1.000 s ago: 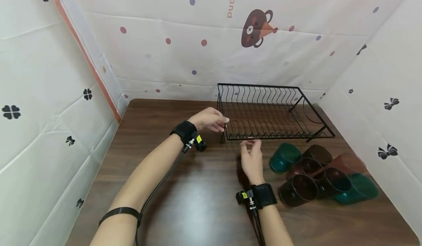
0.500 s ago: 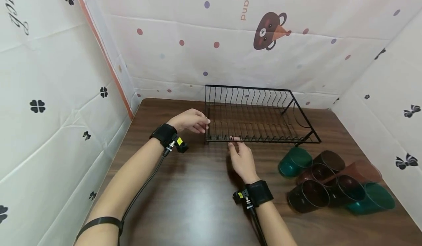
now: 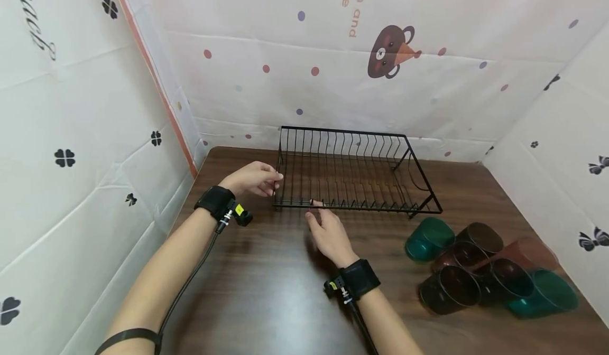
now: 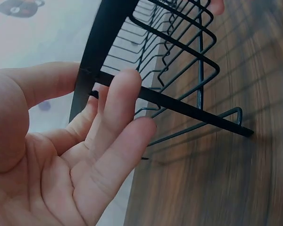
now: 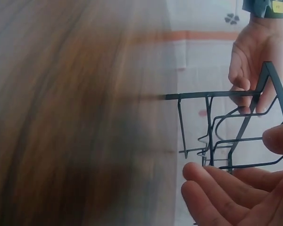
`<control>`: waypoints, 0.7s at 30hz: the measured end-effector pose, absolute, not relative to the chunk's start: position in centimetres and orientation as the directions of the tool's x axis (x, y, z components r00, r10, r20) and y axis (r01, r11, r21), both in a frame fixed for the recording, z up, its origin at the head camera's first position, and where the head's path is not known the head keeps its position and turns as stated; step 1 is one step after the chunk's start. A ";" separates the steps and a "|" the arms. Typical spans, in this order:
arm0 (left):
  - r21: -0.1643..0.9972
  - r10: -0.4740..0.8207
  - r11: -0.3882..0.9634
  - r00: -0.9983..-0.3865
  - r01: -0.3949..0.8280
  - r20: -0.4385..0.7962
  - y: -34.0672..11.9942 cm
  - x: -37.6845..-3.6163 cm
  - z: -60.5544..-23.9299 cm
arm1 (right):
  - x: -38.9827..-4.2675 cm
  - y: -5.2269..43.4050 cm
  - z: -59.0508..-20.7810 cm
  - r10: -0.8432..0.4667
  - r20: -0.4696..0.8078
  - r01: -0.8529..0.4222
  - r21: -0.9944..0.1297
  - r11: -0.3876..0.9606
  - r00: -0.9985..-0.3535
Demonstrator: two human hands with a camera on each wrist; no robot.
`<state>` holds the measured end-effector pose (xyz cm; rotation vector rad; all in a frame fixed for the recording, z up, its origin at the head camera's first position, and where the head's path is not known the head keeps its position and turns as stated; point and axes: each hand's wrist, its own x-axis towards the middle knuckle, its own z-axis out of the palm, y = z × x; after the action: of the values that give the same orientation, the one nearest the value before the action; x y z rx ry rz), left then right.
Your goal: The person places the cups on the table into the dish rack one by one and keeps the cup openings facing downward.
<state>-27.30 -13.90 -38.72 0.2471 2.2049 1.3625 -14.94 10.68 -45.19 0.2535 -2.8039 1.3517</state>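
Observation:
A black wire dish rack (image 3: pixel 361 208) stands at the back of the brown table. My left hand (image 3: pixel 254 179) grips its left end; in the left wrist view, thumb and fingers lie on either side of the flat black frame bar (image 4: pixel 98 42), with two fingertips by the crossbar. At the front edge, left of its middle, my right hand (image 3: pixel 330 239) holds the front bar. The right wrist view shows the right thumb (image 5: pixel 279 139) at the frame and the other fingers under the wires. A foot of the rack comes close to the wood in the left wrist view.
Several tinted cups stand grouped at the right: a teal cup (image 3: pixel 430 240) nearest the rack, a dark cup (image 3: pixel 447 291) in front, and another teal cup (image 3: pixel 544 294) at the far right. Patterned white sheets (image 3: pixel 266 91) line the back and sides of the table (image 3: pixel 266 291).
The rack has slid left along the back of the table, both hands moving with it. The cups keep their places, so the gap between them and the rack has grown. The head view has turned slightly.

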 end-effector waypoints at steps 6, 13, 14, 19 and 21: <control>0.871 0.377 0.472 -0.863 -0.133 -0.337 -16.3 -26.8 -38.9 | -14.9 8.6 -45.1 -0.202 0.047 -0.165 -0.767 0.621 -0.978; 0.850 0.354 0.508 -0.867 -0.137 -0.351 -18.7 -26.4 -39.1 | -14.6 6.9 -44.9 -0.292 0.028 -0.212 -0.752 0.624 -0.956; 0.848 0.351 0.512 -0.867 -0.138 -0.353 -19.1 -26.3 -39.1 | -14.5 6.8 -44.9 -0.307 0.027 -0.221 -0.751 0.622 -0.951; 0.838 0.357 0.532 -0.866 -0.120 -0.350 -20.1 -26.0 -39.0 | -14.2 6.4 -44.7 -0.352 0.016 -0.246 -0.745 0.620 -0.936; 0.836 0.362 0.537 -0.866 -0.108 -0.344 -20.4 -25.9 -39.0 | -14.1 6.3 -44.6 -0.369 0.019 -0.263 -0.734 0.626 -0.929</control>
<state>-25.90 -20.37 -39.04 0.2059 2.2937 1.2950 -14.07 6.26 -44.61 0.5767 -2.9521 1.2963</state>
